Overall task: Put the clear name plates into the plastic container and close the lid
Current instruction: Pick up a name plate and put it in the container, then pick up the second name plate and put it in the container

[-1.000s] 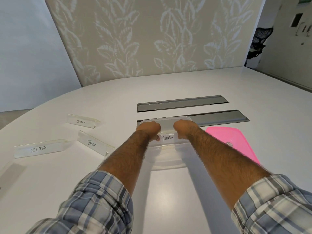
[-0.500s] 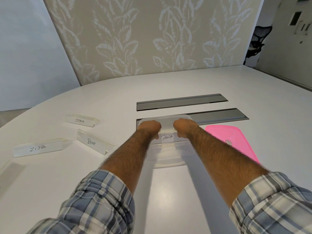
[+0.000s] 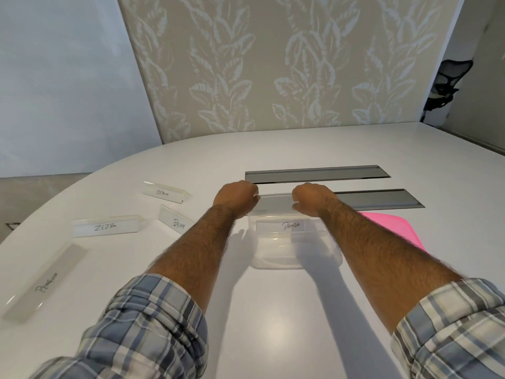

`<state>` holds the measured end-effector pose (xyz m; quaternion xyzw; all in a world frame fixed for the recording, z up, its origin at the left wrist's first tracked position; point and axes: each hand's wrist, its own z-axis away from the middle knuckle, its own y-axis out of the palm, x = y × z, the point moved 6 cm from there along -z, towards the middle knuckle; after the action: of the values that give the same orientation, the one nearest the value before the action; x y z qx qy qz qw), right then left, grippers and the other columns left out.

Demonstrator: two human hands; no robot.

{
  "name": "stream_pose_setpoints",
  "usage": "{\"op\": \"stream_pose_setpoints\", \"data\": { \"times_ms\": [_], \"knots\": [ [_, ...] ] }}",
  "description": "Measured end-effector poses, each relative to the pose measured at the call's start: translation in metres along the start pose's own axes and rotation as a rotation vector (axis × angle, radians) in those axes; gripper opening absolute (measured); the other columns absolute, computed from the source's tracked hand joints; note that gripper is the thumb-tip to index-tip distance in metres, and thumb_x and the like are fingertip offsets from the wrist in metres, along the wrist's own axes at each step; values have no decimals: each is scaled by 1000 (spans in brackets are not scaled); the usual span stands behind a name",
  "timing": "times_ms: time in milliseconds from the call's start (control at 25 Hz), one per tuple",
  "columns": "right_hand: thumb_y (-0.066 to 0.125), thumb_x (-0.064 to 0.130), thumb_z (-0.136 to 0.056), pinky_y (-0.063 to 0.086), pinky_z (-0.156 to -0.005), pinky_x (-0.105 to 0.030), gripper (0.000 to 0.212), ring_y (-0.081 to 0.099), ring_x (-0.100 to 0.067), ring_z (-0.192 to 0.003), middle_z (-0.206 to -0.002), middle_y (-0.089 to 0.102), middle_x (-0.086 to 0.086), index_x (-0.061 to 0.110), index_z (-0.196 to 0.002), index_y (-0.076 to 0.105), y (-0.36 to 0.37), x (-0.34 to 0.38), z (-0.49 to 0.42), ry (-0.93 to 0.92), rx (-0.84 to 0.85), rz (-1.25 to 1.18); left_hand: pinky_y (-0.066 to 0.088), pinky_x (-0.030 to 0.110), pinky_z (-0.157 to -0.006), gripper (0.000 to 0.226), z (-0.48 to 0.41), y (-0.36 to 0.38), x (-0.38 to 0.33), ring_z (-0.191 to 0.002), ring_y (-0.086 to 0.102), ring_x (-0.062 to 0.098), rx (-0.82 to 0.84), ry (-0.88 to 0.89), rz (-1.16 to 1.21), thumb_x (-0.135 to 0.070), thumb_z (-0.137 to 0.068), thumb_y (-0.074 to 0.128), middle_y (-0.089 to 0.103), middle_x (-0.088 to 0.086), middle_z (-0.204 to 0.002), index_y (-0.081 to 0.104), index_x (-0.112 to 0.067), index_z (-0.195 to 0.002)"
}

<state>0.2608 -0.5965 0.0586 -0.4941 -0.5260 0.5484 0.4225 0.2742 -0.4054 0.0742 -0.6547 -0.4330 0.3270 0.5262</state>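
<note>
The clear plastic container (image 3: 295,266) stands on the white table straight ahead. A clear name plate marked PANDA (image 3: 291,226) lies inside it, against the far wall. My left hand (image 3: 236,198) and my right hand (image 3: 314,198) hover over the container's far rim with fingers curled in, and neither touches the plate. The pink lid (image 3: 393,228) lies flat just right of the container, partly behind my right forearm. To the left lie loose plates marked BEAR (image 3: 177,222), ZEBRA (image 3: 105,227), OSTRICH (image 3: 164,192) and PENGUIN (image 3: 46,283).
Two grey cable slots (image 3: 317,173) (image 3: 382,201) are set into the table just beyond the container. A leaf-patterned partition (image 3: 273,64) rises behind the table. A black office chair (image 3: 445,80) shows at the far right.
Both hands have let go of the PANDA plate, which now rests in the container. The hands have drawn back up to the far rim. The view has widened to take in the PENGUIN plate.
</note>
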Motion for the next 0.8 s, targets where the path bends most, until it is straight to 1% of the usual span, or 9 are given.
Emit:
{"op": "stream_pose_setpoints", "data": {
  "times_ms": [120, 240, 360, 440, 560, 680, 800],
  "knots": [
    [54, 34, -91, 51, -83, -35, 27, 64, -28, -99, -110, 68, -7, 15, -107, 66, -21, 19, 0, -18, -112, -24, 50, 38, -89, 33, 29, -23, 43, -111, 63, 27, -41, -77, -35, -38, -99, 47, 69, 4, -120, 68, -20, -117],
    [52, 37, -93, 49, -84, -35, 29, 64, -28, -103, -113, 68, -5, 17, -110, 65, -37, 50, -2, -67, -178, -61, 47, 37, -92, 35, 68, -41, 96, -116, 61, 25, -49, -203, -29, -39, -99, 47, 67, 3, -125, 65, -21, -123],
    [52, 38, -93, 50, -82, -36, 31, 64, -26, -101, -111, 69, -4, 17, -110, 67, -50, 99, -6, -163, -227, -74, 45, 38, -96, 37, 123, -51, 151, -121, 58, 25, -40, -348, -32, -39, -99, 47, 64, 2, -131, 63, -22, -127],
    [52, 38, -93, 50, -83, -36, 32, 64, -26, -103, -113, 68, -4, 17, -112, 66, -58, 138, -9, -227, -234, -84, 44, 38, -98, 38, 163, -55, 185, -123, 57, 25, -27, -444, -45, -40, -99, 46, 62, 2, -133, 62, -22, -129],
    [51, 39, -94, 48, -87, -36, 33, 61, -26, -110, -117, 66, -4, 19, -116, 65, -67, 207, -11, -326, -228, -102, 46, 38, -94, 38, 225, -60, 233, -119, 59, 27, -19, -595, -72, -40, -98, 47, 64, 4, -129, 63, -21, -126],
    [51, 39, -93, 48, -90, -37, 35, 61, -26, -111, -120, 65, -5, 19, -119, 63, -74, 278, -9, -416, -223, -120, 48, 38, -91, 41, 280, -60, 277, -115, 61, 28, 18, -730, -107, -45, -96, 51, 66, 6, -125, 64, -18, -124],
    [52, 38, -93, 49, -92, -38, 34, 61, -27, -113, -122, 64, -5, 18, -118, 64, -74, 338, -10, -484, -206, -112, 47, 37, -86, 44, 317, -56, 311, -114, 62, 29, 51, -818, -95, -48, -94, 57, 66, 7, -123, 64, -16, -123]
  ]
}}
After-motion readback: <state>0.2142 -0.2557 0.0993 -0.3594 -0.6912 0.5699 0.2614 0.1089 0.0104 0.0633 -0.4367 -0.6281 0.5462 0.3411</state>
